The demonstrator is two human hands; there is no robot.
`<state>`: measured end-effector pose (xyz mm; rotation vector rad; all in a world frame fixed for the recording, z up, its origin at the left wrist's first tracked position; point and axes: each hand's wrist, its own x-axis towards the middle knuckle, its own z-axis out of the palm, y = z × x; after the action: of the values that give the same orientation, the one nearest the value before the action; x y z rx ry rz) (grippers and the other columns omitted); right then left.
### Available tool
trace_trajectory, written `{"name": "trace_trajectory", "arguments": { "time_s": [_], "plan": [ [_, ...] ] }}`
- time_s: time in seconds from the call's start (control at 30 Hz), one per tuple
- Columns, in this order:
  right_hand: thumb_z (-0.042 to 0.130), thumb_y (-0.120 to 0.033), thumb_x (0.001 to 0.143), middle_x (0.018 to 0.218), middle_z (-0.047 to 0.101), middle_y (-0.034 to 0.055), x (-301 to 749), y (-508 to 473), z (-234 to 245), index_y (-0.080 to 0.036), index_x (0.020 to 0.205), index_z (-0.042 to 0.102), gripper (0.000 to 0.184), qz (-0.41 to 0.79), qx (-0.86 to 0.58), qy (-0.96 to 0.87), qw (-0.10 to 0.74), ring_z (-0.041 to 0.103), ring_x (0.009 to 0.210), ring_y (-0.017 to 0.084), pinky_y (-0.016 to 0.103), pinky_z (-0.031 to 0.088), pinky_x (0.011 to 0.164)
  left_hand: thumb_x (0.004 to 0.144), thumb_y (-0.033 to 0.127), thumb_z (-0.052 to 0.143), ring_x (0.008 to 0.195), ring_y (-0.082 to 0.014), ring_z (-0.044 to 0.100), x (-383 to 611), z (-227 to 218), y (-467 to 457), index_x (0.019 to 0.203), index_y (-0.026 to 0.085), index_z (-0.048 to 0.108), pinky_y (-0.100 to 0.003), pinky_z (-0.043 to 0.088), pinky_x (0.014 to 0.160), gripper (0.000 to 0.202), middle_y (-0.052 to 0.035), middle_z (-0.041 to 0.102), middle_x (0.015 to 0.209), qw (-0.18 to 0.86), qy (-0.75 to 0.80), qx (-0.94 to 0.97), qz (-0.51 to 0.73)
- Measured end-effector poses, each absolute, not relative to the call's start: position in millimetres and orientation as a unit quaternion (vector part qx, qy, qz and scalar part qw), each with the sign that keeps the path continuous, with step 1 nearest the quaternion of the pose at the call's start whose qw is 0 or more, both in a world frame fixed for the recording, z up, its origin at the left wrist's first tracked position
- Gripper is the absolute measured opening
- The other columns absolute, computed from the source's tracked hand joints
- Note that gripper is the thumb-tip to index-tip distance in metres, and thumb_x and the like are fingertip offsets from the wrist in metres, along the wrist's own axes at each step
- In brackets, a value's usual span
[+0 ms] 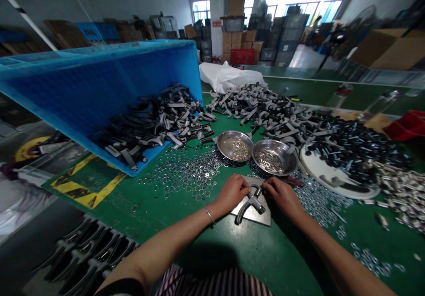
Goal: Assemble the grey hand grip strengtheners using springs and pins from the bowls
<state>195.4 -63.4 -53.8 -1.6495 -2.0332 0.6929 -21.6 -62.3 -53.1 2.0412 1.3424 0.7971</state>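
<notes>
A grey metal clamp-like part (254,200) with a curved, black-faced handle lies on a small flat steel plate (264,218) in front of me. My left hand (233,193) is closed at its upper left, thumb and fingers pinching its curved end. My right hand (281,194) is closed in a pinch at the upper right end of the same part; whatever sits between those fingertips is too small to make out. Just beyond the hands are two round metal bowls, the left bowl (226,139) with small brass-coloured pieces and the right bowl (292,161) with small pins.
A blue crate (159,66) lies tipped at left, spilling grey-and-black handle parts. More grey castings (262,103) are heaped behind the bowls. Loose rings (186,176) and nuts (315,201) spread on the green table. Right stand a white lid (318,172), black-headed bolts (358,143) and silver barrels (405,194).
</notes>
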Motion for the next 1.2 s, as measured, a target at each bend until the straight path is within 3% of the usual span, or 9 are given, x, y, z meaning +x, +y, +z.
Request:
{"name": "trace_trajectory", "arguments": {
  "time_s": [0.27,0.4,0.53,0.6,0.67,0.83,0.93,1.07,1.2],
  "plan": [
    [0.048,-0.031,0.098,0.095,0.070,0.0134,187.5,-65.2,-46.0,-0.019,0.092,0.060,0.019,0.144,-0.582,-0.792,0.116,0.066,0.091,0.029,0.033,0.042,0.074,0.098,0.021,0.049,0.092,-0.0237,0.058,-16.1,-54.7,-68.7,0.092,0.014,0.063,-0.038,0.046,0.086,0.017,-0.0081,0.063,0.094,0.039,0.382,0.909,0.162],
    [0.053,-0.031,0.095,0.085,0.070,0.0127,191.3,-60.3,-42.0,-0.019,0.084,0.059,0.017,0.146,-0.575,-0.801,0.085,0.067,0.082,0.028,0.032,0.042,0.070,0.099,0.020,0.047,0.093,-0.0244,0.057,-20.1,-56.9,-74.3,0.096,0.013,0.063,-0.037,0.046,0.084,0.017,-0.0083,0.063,0.097,0.004,0.348,0.927,0.136],
    [0.049,-0.029,0.095,0.083,0.071,0.0097,198.6,-57.1,-41.6,-0.019,0.089,0.059,0.015,0.179,-0.578,-0.790,0.098,0.067,0.074,0.023,0.029,0.044,0.066,0.099,0.030,0.050,0.099,-0.0246,0.057,-25.2,-50.8,-83.4,0.099,0.015,0.062,-0.038,0.045,0.088,0.019,-0.0081,0.064,0.103,0.040,0.362,0.922,0.135],
    [0.044,-0.027,0.096,0.085,0.072,0.0072,202.7,-55.8,-42.0,-0.019,0.097,0.060,0.017,0.206,-0.575,-0.783,0.116,0.068,0.074,0.020,0.028,0.046,0.066,0.096,0.039,0.055,0.108,-0.0278,0.055,-28.4,-45.2,-89.2,0.107,0.015,0.061,-0.040,0.043,0.093,0.027,-0.0097,0.064,0.111,0.057,0.366,0.919,0.137],
    [0.042,-0.028,0.095,0.091,0.073,0.0061,208.1,-57.8,-43.3,-0.020,0.102,0.061,0.021,0.230,-0.572,-0.776,0.134,0.068,0.076,0.019,0.027,0.049,0.066,0.096,0.039,0.057,0.116,-0.0295,0.053,-31.6,-40.1,-94.8,0.118,0.015,0.058,-0.042,0.041,0.097,0.033,-0.0111,0.063,0.120,0.063,0.361,0.921,0.130],
    [0.045,-0.037,0.092,0.095,0.073,0.0090,227.7,-92.6,-52.1,-0.021,0.096,0.066,0.027,0.234,-0.602,-0.745,0.167,0.069,0.083,0.024,0.035,0.053,0.072,0.099,0.023,0.048,0.120,-0.0270,0.053,-37.7,-36.2,-100.5,0.127,0.017,0.053,-0.040,0.039,0.101,0.029,-0.0113,0.061,0.130,0.082,0.353,0.924,0.121],
    [0.044,-0.040,0.093,0.098,0.073,0.0124,234.2,-123.2,-61.5,-0.019,0.103,0.065,0.031,0.213,-0.643,-0.712,0.185,0.070,0.084,0.027,0.039,0.054,0.076,0.096,0.027,0.056,0.120,-0.0277,0.053,-40.4,-36.0,-99.5,0.125,0.019,0.054,-0.040,0.039,0.101,0.031,-0.0106,0.061,0.129,0.118,0.356,0.918,0.131],
    [0.046,-0.035,0.093,0.111,0.069,0.0182,225.2,-138.9,-76.1,-0.017,0.110,0.064,0.030,0.161,-0.658,-0.711,0.187,0.066,0.102,0.031,0.043,0.050,0.090,0.089,0.033,0.066,0.117,-0.0287,0.054,-37.3,-33.1,-96.3,0.122,0.018,0.055,-0.042,0.039,0.101,0.038,-0.0114,0.061,0.124,0.178,0.395,0.886,0.165],
    [0.041,-0.027,0.095,0.122,0.062,0.0196,212.8,-124.6,-85.0,-0.016,0.110,0.062,0.028,0.129,-0.660,-0.714,0.194,0.060,0.113,0.031,0.044,0.046,0.096,0.081,0.041,0.073,0.119,-0.0311,0.049,-15.5,-35.1,-88.1,0.124,0.016,0.052,-0.045,0.038,0.103,0.054,-0.0135,0.057,0.124,0.156,0.432,0.863,0.208]
  ]
}}
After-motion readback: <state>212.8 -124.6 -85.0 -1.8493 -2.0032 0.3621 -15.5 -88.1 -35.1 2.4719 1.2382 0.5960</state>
